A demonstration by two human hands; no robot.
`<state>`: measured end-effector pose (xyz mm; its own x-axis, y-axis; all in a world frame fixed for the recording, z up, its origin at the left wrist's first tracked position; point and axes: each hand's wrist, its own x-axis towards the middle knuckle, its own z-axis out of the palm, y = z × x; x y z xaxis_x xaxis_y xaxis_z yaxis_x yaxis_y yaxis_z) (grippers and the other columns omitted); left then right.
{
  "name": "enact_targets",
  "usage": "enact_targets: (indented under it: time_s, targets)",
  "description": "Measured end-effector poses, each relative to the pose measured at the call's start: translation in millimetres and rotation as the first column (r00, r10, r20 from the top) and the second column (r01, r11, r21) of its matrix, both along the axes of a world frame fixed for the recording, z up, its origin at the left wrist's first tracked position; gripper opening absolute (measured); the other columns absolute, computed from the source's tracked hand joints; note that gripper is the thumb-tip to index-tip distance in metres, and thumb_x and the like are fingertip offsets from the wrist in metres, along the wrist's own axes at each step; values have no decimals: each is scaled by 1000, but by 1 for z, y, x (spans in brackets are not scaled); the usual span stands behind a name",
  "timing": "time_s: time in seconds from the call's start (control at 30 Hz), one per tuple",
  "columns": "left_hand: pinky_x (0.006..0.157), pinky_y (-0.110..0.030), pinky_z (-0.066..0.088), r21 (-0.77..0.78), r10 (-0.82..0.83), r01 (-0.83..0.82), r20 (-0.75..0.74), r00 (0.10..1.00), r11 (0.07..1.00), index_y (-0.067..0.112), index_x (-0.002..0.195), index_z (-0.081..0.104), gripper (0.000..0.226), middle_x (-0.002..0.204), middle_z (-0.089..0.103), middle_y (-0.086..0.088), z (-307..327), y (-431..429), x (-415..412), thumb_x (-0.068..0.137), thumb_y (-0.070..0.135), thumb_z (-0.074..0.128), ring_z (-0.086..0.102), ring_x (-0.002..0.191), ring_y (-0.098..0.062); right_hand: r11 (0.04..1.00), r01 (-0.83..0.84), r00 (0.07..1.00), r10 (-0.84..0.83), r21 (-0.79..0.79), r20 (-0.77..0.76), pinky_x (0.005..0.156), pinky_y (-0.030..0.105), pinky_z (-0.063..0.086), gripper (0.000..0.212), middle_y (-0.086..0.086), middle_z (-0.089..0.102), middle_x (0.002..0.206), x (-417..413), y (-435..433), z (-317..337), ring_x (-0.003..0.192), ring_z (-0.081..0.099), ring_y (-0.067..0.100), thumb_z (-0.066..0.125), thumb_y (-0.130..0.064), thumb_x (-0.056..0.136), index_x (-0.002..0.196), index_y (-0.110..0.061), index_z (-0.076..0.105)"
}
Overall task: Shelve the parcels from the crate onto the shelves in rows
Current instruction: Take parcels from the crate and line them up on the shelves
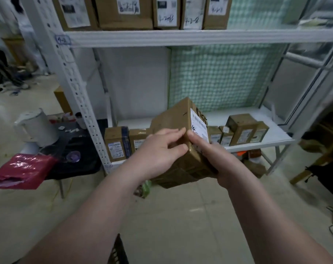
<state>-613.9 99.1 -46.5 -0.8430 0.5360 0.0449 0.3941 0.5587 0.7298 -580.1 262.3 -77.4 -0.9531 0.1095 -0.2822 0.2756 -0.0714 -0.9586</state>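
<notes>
I hold a brown cardboard parcel [179, 119] with a white label tilted in front of the lower shelf [257, 145]. My left hand [158, 151] grips its near left side with the thumb curled over the edge. My right hand [215, 155] grips the right side, thumb on the label face. Small parcels [243, 130] stand in a row on the lower shelf, and another small parcel [116, 143] stands at its left end. Larger labelled boxes [125, 12] line the upper shelf [181, 37]. A dark crate edge [118, 252] shows at the bottom.
A white perforated shelf post [80, 103] rises on the left. Beside it, a low black table [76, 161] carries a white kettle [36, 128] and a red plastic bag [22, 170]. A wooden chair leg [314, 166] and dark items sit at right. Concrete floor lies below.
</notes>
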Motion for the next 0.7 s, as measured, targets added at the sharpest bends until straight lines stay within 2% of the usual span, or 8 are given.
enact_targets:
  time_s: [0.07,0.17,0.2,0.3,0.37,0.53,0.6,0.7]
  targets:
    - [116,-39,22,-12,-33,32,-98,995,999,40,140,42,48,148,37,17,22,41,-11,93,40,52,30,137,-15,999,-22,999,20,-50,-43,73,33,59,68,8,73,111,-7,41,21,98,72,25,72,-59,67,125,-25,64]
    - [117,-29,13,-46,-79,70,-249,965,996,37,140,43,50,150,37,12,56,101,-22,92,42,52,27,140,-14,994,-13,993,1,-109,-119,93,42,55,60,12,72,113,-17,98,50,103,70,29,76,-52,70,121,-22,68]
    - [116,-25,11,-62,-95,81,-285,954,995,36,141,42,49,151,35,12,67,118,-24,93,40,51,25,141,-13,993,-6,990,-11,-122,-142,90,41,56,56,12,73,112,-20,113,59,100,71,28,74,-48,71,120,-22,68]
    - [117,-29,10,-91,-141,116,-337,931,989,37,145,35,52,153,28,17,90,165,-30,95,34,49,18,142,-14,985,60,977,-91,-162,-192,62,33,59,54,13,74,103,-28,155,84,83,74,25,71,-39,69,118,-18,69]
    - [117,-31,10,-90,-171,149,-348,922,985,38,147,31,55,155,23,20,103,190,-35,95,32,49,16,142,-13,973,146,952,-188,-178,-242,58,33,58,51,12,75,100,-37,180,96,79,74,24,75,-31,71,120,-16,67]
    - [119,-30,12,67,-237,273,-332,913,960,35,150,24,65,157,14,20,129,239,-50,95,18,53,12,144,-4,894,421,780,-443,-152,-442,67,35,60,87,4,66,115,-62,228,131,99,69,22,84,-25,59,133,-18,40]
    - [113,-15,14,126,-226,290,-369,902,949,32,150,23,67,158,14,17,138,255,-62,94,15,54,13,143,0,867,488,718,-463,-98,-521,75,41,61,108,-1,60,122,-75,240,147,108,64,21,86,-32,52,142,-25,26]
    - [91,9,15,164,-199,292,-428,882,942,31,150,23,69,158,16,14,149,274,-86,93,14,56,19,138,4,787,617,608,-481,-6,-631,95,51,51,131,-3,53,136,-101,253,166,125,53,23,85,-48,40,148,-40,11]
